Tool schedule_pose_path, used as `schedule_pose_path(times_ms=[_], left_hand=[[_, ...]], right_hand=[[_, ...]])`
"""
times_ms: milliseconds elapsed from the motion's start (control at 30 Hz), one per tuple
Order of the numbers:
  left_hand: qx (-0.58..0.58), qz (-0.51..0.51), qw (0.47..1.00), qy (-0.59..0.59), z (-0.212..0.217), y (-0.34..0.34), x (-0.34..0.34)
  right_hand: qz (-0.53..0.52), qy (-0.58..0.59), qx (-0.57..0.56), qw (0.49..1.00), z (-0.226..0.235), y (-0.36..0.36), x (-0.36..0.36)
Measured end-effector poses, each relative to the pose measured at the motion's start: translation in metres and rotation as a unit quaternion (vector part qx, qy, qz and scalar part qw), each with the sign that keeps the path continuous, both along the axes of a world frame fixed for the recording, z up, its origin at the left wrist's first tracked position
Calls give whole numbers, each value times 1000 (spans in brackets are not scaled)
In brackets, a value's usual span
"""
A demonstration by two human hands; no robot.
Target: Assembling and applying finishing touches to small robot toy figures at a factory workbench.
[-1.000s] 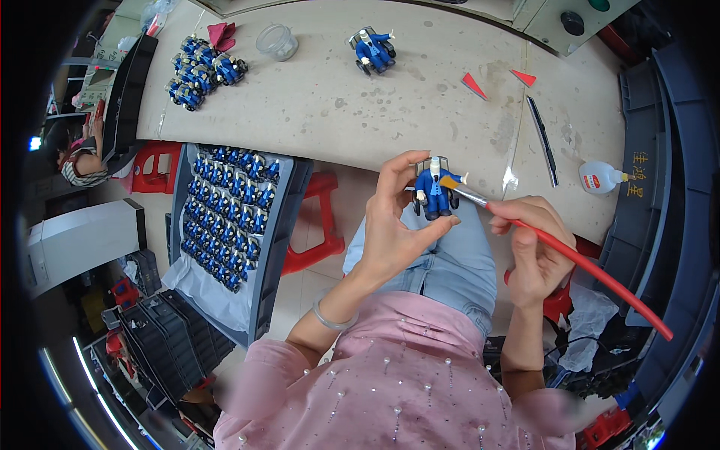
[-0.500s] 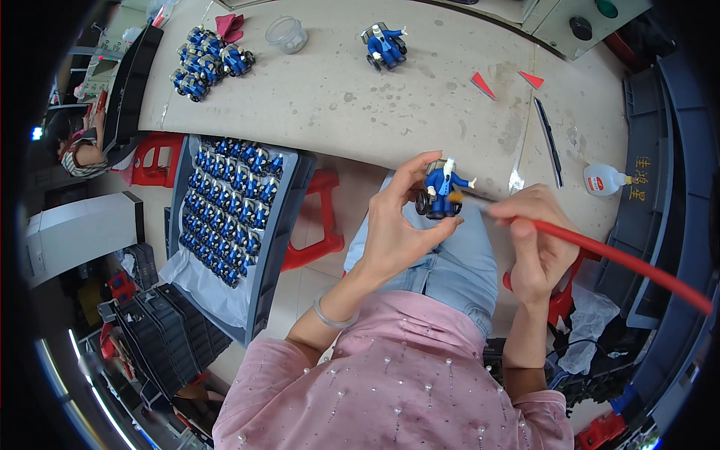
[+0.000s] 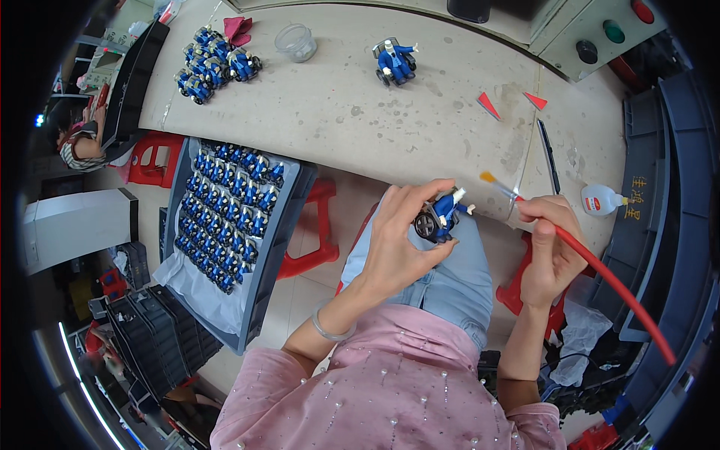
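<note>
Table point(image 3: 352, 120): a wide, pale, scuffed top that runs across the upper part of the view; the person sits at its near edge.
Tray point(image 3: 289, 225): a dark, deep tray to the person's left, below the table edge, lined with white sheet and packed with rows of small blue toy figures.
Red stools point(image 3: 311, 240): one just right of the tray, one further left under the table.
Left hand point(image 3: 397, 240): curled around a small blue toy figure point(image 3: 441, 216), fingers on top and thumb underneath, held over the lap just short of the table edge.
Right hand point(image 3: 551, 247): closed in a pencil grip on a paintbrush point(image 3: 600, 266) with a long red handle; the handle slants away to the lower right.
Brush tip point(image 3: 487, 178): orange bristles, up over the table edge, near the held figure but not touching it.
Group of figures point(image 3: 214, 60): a cluster of the same blue toys at the far left of the table, beside a red cloth.
Single figure point(image 3: 394, 60): alone at the far middle of the table.
Clear cup point(image 3: 295, 41): a small round one, between the cluster and the single figure.
White bottle point(image 3: 600, 200): lying on the table's right end, near the right hand.
Black pen point(image 3: 547, 154): lying just above the bottle.
Red scraps point(image 3: 489, 105): two little triangles on the right part of the table.
</note>
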State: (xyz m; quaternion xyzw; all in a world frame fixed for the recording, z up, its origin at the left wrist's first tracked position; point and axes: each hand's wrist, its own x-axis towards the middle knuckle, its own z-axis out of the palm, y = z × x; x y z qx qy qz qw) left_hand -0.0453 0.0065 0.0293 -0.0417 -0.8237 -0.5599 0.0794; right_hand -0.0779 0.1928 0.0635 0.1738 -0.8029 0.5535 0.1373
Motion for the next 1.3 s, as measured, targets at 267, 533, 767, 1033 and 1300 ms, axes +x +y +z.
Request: schedule_pose_path(times_ms=[267, 533, 767, 1033, 1300], left_hand=[[-46, -1, 998, 45, 0, 3, -3], [-24, -32, 999, 24, 1, 3, 1], [436, -53, 882, -167, -9, 6, 7], [336, -56, 931, -132, -14, 3, 7], [316, -19, 945, -84, -12, 7, 7]], right_hand=[[-5, -256, -218, 942, -26, -25, 4], [30, -299, -280, 912, -34, -25, -1], [24, -282, -336, 898, -32, -24, -5], [4, -290, -328, 899, -36, -24, -6], [14, -300, -323, 897, -39, -22, -5]])
